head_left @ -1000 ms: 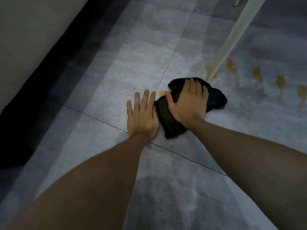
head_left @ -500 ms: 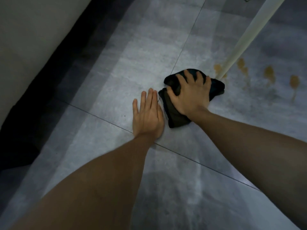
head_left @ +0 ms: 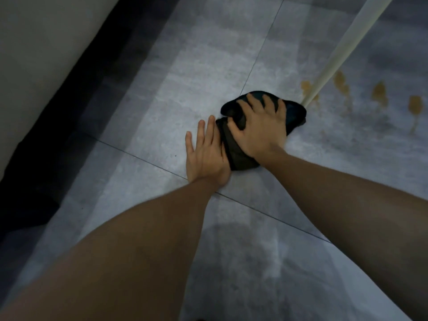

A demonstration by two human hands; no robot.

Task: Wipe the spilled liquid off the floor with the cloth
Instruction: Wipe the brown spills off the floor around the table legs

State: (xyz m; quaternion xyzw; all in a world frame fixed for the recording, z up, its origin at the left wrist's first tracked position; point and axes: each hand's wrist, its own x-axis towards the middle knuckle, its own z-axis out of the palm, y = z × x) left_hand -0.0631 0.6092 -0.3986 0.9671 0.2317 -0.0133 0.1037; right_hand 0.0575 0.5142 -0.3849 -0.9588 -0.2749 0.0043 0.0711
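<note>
Head view: right hand (head_left: 260, 130) presses the dark cloth (head_left: 240, 156) onto the grey floor (head_left: 176, 93) with fingers spread and slightly curled, beside the brown spill drops (head_left: 379, 93) and apparently touching a pale leg (head_left: 333, 61), while left hand (head_left: 205, 156) lies flat, fingers nearly together.

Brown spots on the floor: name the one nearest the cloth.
The spot just left of the pale pole, beside the cloth; the others lie right of the pole.

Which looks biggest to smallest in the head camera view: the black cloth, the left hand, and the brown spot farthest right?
1. Black cloth, partly covered by the right hand.
2. Left hand, close in size to the cloth.
3. Farthest-right brown spot, clearly smallest.
</note>
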